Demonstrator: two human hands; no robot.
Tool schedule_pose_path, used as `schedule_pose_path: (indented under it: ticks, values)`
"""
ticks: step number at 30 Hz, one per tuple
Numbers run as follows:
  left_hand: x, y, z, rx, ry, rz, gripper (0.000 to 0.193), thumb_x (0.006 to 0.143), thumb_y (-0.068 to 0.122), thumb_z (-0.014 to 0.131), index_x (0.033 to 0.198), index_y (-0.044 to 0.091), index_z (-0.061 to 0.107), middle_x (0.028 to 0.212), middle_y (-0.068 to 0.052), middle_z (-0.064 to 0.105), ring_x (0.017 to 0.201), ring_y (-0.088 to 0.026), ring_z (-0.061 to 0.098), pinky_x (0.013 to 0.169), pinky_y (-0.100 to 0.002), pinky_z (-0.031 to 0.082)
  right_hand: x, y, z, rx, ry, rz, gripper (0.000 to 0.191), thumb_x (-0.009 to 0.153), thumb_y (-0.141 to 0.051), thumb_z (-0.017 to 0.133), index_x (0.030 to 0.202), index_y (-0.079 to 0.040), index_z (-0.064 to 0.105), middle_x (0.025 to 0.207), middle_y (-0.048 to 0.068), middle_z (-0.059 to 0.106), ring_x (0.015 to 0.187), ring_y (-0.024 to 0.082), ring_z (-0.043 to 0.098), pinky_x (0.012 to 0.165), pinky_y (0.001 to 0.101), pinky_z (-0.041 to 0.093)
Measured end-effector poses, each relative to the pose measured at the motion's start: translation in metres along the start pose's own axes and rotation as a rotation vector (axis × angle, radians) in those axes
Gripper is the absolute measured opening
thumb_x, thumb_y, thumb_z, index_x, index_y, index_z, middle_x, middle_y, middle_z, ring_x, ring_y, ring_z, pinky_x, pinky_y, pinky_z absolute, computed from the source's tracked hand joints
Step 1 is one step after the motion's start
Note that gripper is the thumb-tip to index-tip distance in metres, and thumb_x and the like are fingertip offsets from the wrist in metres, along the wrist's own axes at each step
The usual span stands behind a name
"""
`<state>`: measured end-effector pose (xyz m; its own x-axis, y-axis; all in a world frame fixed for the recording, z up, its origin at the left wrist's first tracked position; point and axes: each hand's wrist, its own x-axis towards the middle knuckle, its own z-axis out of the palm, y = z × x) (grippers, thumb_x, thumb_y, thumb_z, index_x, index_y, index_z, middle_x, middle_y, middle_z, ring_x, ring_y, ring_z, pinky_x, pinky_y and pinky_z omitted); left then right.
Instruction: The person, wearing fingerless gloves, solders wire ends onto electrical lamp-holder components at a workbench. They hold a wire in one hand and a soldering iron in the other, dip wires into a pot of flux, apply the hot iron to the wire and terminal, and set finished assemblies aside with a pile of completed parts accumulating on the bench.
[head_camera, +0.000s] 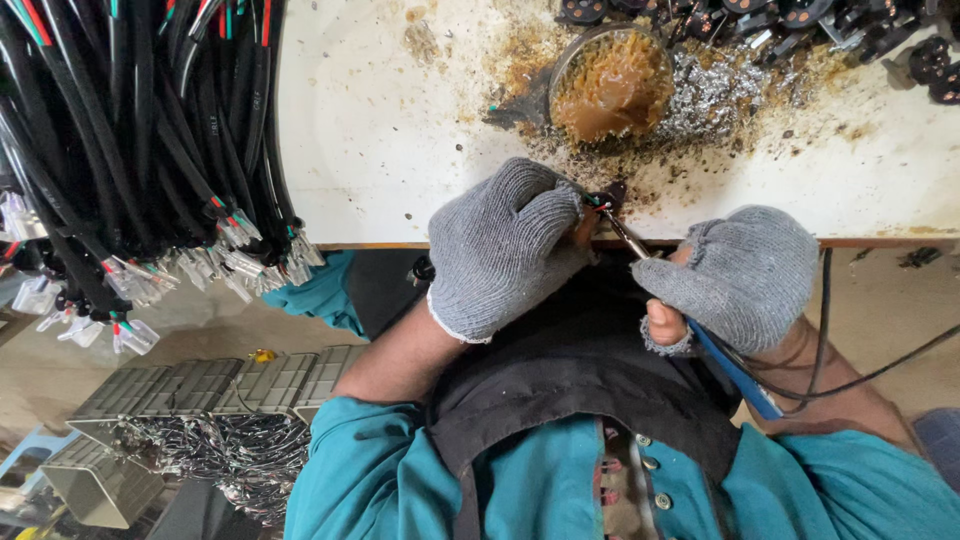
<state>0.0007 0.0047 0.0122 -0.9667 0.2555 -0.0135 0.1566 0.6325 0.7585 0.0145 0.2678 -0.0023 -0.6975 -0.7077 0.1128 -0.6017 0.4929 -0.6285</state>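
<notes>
Connector (612, 192), small and dark, sat at the table (400, 130) edge, clamped in the left hand (505, 245) grip. Right hand (740, 275), fingers closed on the soldering iron (630, 238), lay lower-right; its shaft slanted up-left to the connector.

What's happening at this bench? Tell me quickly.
A person in grey knit gloves is soldering at the edge of a stained white table. The left hand pinches a small black connector with coloured wires. The right hand holds a blue-handled soldering iron, its tip on that connector. A round tin of brown flux paste sits just beyond, with more black connectors along the back. Bundles of black cables hang at the left.
</notes>
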Motion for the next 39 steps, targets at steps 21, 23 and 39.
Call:
schedule_pose_path:
  ticks: [21, 23, 39]
  values:
    - [0.0003, 0.0008, 0.0004, 0.027, 0.013, 0.013, 0.020, 0.085, 0.021, 0.084, 0.087, 0.018, 0.064, 0.094, -0.003, 0.063, 0.078, -0.026, 0.066, 0.064, -0.039, 0.050, -0.0069, 0.0031, 0.0056, -0.033, -0.026, -0.005, 0.018, 0.077, -0.033, 0.075, 0.092, -0.023, 0.076, 0.065, 0.000, 0.060, 0.058, 0.028, 0.057, 0.053, 0.0470, 0.041]
    - [0.0003, 0.0011, 0.0001, 0.011, 0.012, 0.006, 0.020, 0.085, 0.022, 0.083, 0.088, 0.018, 0.064, 0.095, -0.003, 0.063, 0.079, -0.025, 0.067, 0.065, -0.039, 0.051, -0.0067, 0.0030, 0.0053, -0.081, -0.052, -0.005, 0.024, 0.075, -0.030, 0.074, 0.098, -0.025, 0.078, 0.069, -0.001, 0.062, 0.062, 0.027, 0.059, 0.056, 0.0464, 0.042]
    - [0.0007, 0.0012, -0.0003, 0.008, 0.029, 0.023, 0.021, 0.086, 0.021, 0.084, 0.088, 0.018, 0.063, 0.094, -0.003, 0.063, 0.079, -0.026, 0.066, 0.065, -0.039, 0.050, 0.0010, -0.0001, 0.0002, -0.036, -0.045, 0.003, 0.023, 0.072, -0.035, 0.077, 0.091, -0.022, 0.078, 0.062, 0.001, 0.059, 0.057, 0.027, 0.059, 0.051, 0.0444, 0.041]
